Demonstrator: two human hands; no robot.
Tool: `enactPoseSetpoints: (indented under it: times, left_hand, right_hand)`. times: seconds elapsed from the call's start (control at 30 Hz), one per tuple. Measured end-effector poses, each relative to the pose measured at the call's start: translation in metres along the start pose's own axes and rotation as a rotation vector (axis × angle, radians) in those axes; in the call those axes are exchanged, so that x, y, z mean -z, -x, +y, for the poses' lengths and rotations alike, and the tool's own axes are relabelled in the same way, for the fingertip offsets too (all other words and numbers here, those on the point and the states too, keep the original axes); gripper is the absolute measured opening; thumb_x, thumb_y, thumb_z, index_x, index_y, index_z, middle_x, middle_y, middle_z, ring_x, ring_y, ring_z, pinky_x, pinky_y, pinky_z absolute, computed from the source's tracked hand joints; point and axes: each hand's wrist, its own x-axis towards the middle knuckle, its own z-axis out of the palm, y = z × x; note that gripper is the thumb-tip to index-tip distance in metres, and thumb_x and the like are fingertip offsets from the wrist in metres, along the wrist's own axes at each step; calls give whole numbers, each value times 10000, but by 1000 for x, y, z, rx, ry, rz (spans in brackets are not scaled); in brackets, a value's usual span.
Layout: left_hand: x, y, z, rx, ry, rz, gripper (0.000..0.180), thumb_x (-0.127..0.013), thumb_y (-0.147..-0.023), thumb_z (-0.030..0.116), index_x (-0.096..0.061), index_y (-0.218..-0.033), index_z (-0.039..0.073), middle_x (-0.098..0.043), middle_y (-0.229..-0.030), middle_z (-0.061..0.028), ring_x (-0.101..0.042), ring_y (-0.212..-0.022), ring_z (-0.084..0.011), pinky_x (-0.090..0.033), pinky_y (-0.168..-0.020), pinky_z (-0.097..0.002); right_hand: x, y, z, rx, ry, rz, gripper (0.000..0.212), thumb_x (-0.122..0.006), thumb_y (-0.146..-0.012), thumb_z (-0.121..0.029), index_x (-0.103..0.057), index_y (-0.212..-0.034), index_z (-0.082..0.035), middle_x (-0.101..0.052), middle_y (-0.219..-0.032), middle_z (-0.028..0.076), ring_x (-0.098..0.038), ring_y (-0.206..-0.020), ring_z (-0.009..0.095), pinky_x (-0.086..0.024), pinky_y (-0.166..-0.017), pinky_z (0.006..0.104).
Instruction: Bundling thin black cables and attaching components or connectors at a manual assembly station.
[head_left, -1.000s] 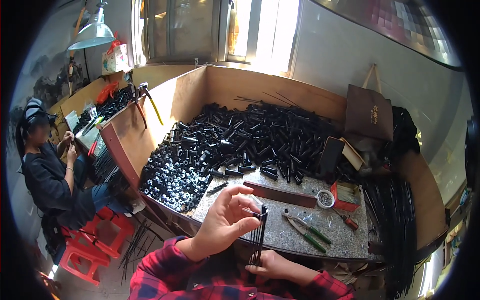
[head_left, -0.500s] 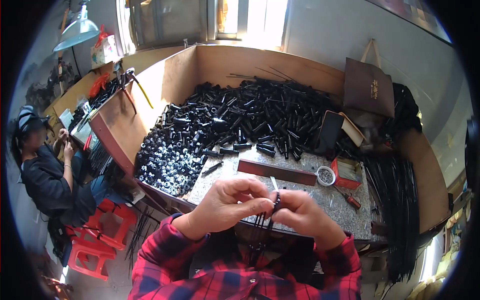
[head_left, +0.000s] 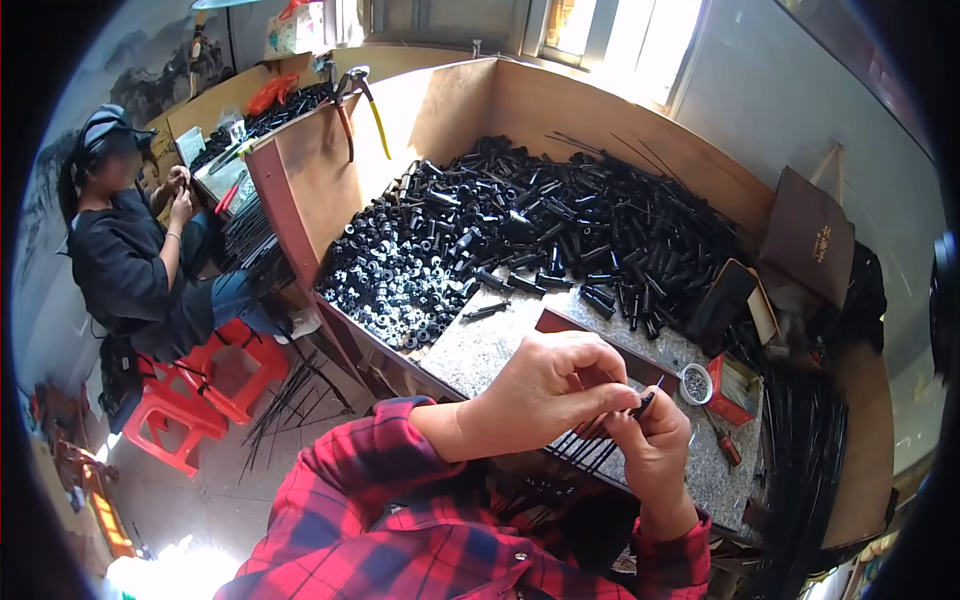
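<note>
My left hand [head_left: 550,392] and my right hand [head_left: 655,450] meet over the near edge of the worktop, fingertips close together. Between them is a small black fitting [head_left: 643,405], mostly covered by fingers. My right thumb and fingers pinch it from the right. The left thumb and forefinger are pressed together against its left side; whether they also grip something finer is hidden. A bunch of thin black rods [head_left: 592,452] hangs below the hands, seemingly from the fitting. A thin pointed tip [head_left: 660,380] shows just above it.
A wooden-walled bench holds heaped black tubes [head_left: 580,220] and small black-and-white parts [head_left: 395,290]. Rightward lie a white cup [head_left: 695,383], red box [head_left: 735,390], screwdriver [head_left: 727,447] and long black rods [head_left: 805,470]. Pliers [head_left: 360,110] hang on the left wall; a co-worker [head_left: 130,240] sits beyond.
The whole view has swung, so the bench appears farther right and tilted. My hands remain together at the black fitting, with the right hand now more upright and the rods slanting.
</note>
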Motion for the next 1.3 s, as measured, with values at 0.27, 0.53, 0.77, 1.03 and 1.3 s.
enactPoseSetpoints:
  times: [0.27, 0.53, 0.77, 1.03, 1.3]
  left_hand:
    - [8, 1, -19, 21, 356, -19, 261, -633, -877, 18, -572, -1130, 2, -629, -901, -52, -600, -810, -71, -498, -699, -207]
    - [166, -14, -137, -134, -1218, 339, 298, -611, -812, 73, -591, -1110, 77, -623, -949, -174, -596, -847, -345, -495, -736, -434]
    - [186, -5, -176, -103, -1316, 240, 201, -644, -755, 75, -618, -953, 93, -589, -789, -150, -557, -806, -346, -464, -717, -440]
    - [155, -19, -138, 96, -396, 458, 210, -679, -822, 60, -647, -1028, 32, -672, -896, -64, -639, -841, -164, -503, -750, -287]
    - [56, -14, -49, -58, 385, 135, 268, -626, -836, -77, -622, -1096, -12, -667, -986, -83, -653, -922, -152, -532, -842, -261]
  right_hand:
    - [-5, -5, 0, -34, -130, -42, 121, -599, -875, 40, -512, -833, -33, -624, -789, 52, -635, -738, 121, -542, -679, 257]
    - [9, -9, 4, -71, -232, -35, 116, -567, -890, 50, -475, -882, -21, -623, -808, 104, -663, -758, 210, -563, -698, 335]
    - [15, -9, 6, -54, -265, -53, 109, -567, -898, 33, -475, -886, -24, -608, -811, 85, -663, -775, 203, -564, -718, 342]
    - [21, -5, 6, -66, -291, -91, 96, -571, -904, 10, -482, -903, -23, -623, -828, 91, -664, -795, 197, -562, -729, 343]
    - [15, -8, 9, -79, -270, -213, 86, -590, -909, -32, -509, -901, -7, -635, -835, 71, -650, -793, 147, -535, -728, 275]
